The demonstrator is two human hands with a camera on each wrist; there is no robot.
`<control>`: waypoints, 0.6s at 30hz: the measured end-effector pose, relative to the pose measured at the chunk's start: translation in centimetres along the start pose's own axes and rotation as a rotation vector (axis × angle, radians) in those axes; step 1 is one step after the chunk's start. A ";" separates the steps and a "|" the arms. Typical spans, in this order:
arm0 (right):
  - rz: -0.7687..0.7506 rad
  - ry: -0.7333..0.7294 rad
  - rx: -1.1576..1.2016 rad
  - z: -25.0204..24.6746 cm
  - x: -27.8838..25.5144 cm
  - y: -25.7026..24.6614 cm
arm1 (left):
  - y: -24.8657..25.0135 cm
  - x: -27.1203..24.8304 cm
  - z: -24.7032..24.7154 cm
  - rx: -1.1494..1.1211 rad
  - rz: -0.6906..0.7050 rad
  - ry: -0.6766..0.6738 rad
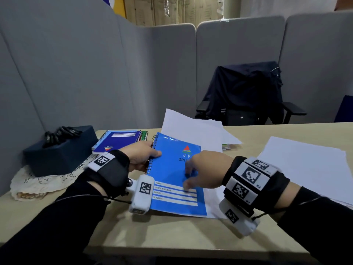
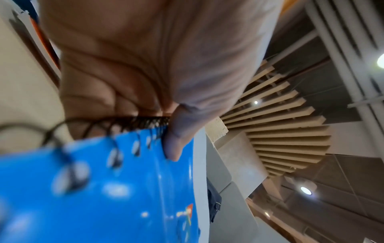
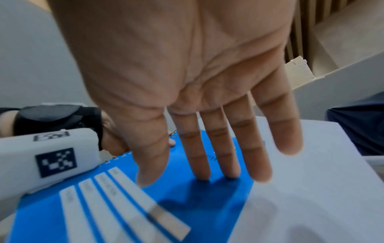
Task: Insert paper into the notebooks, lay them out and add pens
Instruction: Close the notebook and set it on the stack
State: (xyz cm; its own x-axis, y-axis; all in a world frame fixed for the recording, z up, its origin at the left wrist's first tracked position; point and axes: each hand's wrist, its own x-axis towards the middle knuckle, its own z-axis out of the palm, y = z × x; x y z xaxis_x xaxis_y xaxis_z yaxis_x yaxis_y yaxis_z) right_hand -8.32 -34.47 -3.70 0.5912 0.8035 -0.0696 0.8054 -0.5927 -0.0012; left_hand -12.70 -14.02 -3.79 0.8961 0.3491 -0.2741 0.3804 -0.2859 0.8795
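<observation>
Two fingertips (image 3: 202,176) of the right hand (image 1: 207,169) press down on the cover of the light blue notebook (image 1: 177,176); all fingers of that hand are extended and slightly spread, palm facing down, with nothing gripped. The thumb (image 2: 176,141) of the left hand (image 1: 139,156) lies on top of the cover beside the black spiral binding (image 2: 143,122), and the remaining fingers of that hand curl under the bound edge, so the notebook is pinched along its spine. Its cover is closed, with white label lines at the near end and a triangular logo at the far end. It lies on a white sheet of paper (image 1: 214,211) that projects past its right and near edges. The sheet rests on the beige table (image 1: 172,236). Behind the left hand, a dark blue notebook (image 1: 120,140) sits on top of a stack of further spiral notebooks. Loose white sheets (image 1: 191,127) lie behind the light blue notebook, and a paper stack (image 1: 305,165) lies to the right. At the far left, black pens (image 1: 61,133) rest on a dark blue box (image 1: 59,155), which stands on a white lace cloth (image 1: 38,182). Grey partition panels (image 1: 76,73) enclose the table, and an office chair (image 1: 246,96) draped with dark fabric stands beyond it.
</observation>
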 end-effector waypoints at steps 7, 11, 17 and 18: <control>-0.146 0.206 -0.098 0.1 0.8 -1.0 | 1.6 1.2 -0.7 -0.301 0.138 0.136; -0.108 0.388 -0.230 0.3 2.4 -0.1 | 2.2 1.6 -0.5 -0.506 0.123 0.097; -0.083 0.404 -0.150 -0.4 3.3 2.3 | 2.6 3.1 0.1 -0.411 0.147 0.079; -0.074 0.413 -0.124 -0.6 3.6 2.8 | 2.6 3.5 0.0 -0.380 0.137 0.076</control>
State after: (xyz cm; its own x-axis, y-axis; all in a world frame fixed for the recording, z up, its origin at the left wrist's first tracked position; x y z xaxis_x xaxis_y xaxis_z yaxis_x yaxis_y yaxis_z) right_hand -3.92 -33.17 -3.39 0.4790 0.8131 0.3308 0.8301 -0.5421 0.1307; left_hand -8.52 -13.53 -2.43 0.9077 0.3996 -0.1279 0.1349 0.0108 0.9908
